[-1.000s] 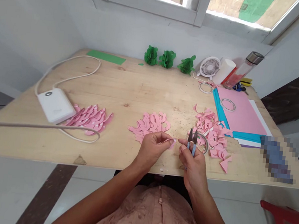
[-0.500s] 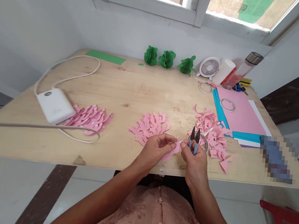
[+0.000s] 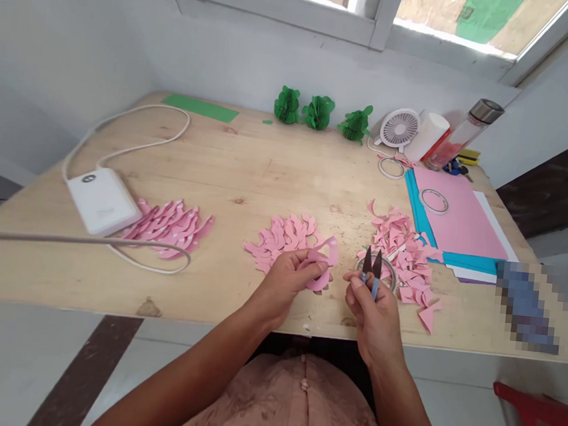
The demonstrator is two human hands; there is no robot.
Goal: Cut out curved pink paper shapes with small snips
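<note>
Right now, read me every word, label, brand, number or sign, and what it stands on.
No text is legible.
White power bank: a faint marking and something in the dark oval, both too blurred to read.
Tape roll on the pink paper: ring marks too small to read.

The strip (image 3: pixel 318 284) is pink, same as the scraps (image 3: pixel 401 246) and the middle pile (image 3: pixel 284 234); the left pile (image 3: pixel 176 226) is pink with white bits showing. Scissors (image 3: pixel 376 275) have dark blades and light blue handles. Table's (image 3: pixel 248 169) pale wood with brownish knots. Paper balls (image 3: pixel 318 113) are all green, fan (image 3: pixel 400 128) is plain white, stool (image 3: pixel 541 412) is red, shirt (image 3: pixel 265 409) is dusty pink with a tone-on-tone leafy pattern.
</note>
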